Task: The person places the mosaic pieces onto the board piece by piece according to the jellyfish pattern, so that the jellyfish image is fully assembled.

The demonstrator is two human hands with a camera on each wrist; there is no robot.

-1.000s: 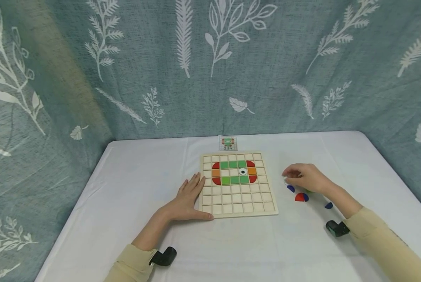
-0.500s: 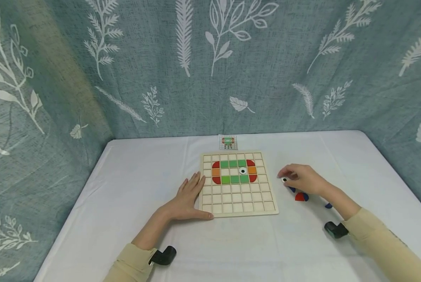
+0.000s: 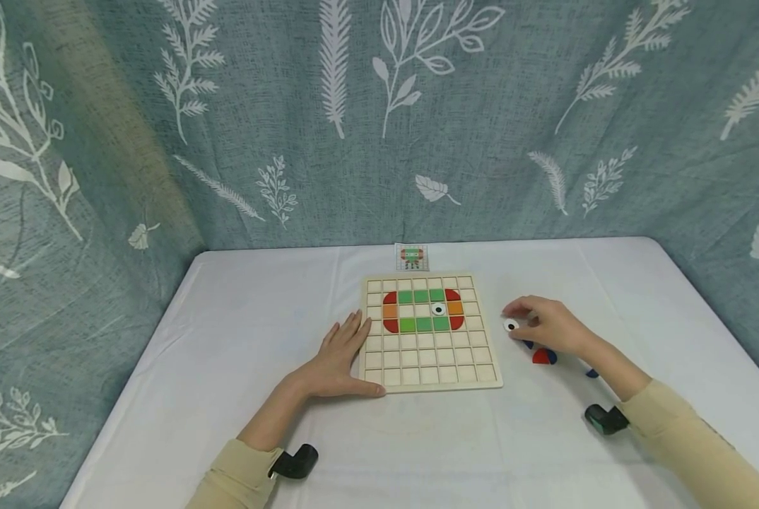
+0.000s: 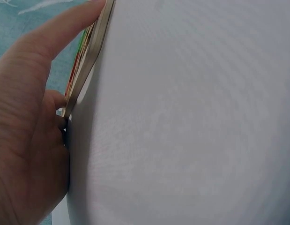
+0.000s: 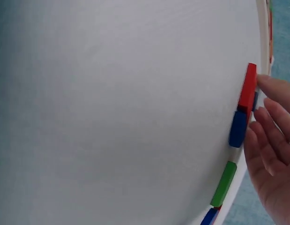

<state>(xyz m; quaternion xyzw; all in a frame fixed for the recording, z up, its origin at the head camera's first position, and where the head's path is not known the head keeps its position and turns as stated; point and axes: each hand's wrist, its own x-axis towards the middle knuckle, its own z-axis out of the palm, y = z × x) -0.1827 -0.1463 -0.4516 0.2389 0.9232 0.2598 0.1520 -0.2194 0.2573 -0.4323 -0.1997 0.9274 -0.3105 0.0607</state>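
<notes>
My left hand (image 3: 338, 362) rests with spread fingers against the left edge of a square wooden grid board (image 3: 418, 379); its thumb lies at the near left corner. In the left wrist view, the thumb touches the board's side (image 4: 91, 56). Red, orange and green tiles form a ring on the board, with one white eye tile (image 3: 439, 309) inside it. To the right of the board, my right hand (image 3: 551, 324) pinches a second round white eye tile (image 3: 510, 324) between thumb and index finger, low over the table. The right wrist view does not show that tile.
Loose pieces lie beside the right hand: a red one (image 3: 540, 357), a blue one (image 3: 551, 356) touching it and another blue one (image 3: 592, 373). A green piece (image 5: 224, 183) shows in the right wrist view. A small pattern card (image 3: 411, 257) lies behind the board.
The right hand has shifted slightly left, and the eye tile, mostly hidden by its fingers before, now shows its black pupil. The left hand has stayed on the board.
</notes>
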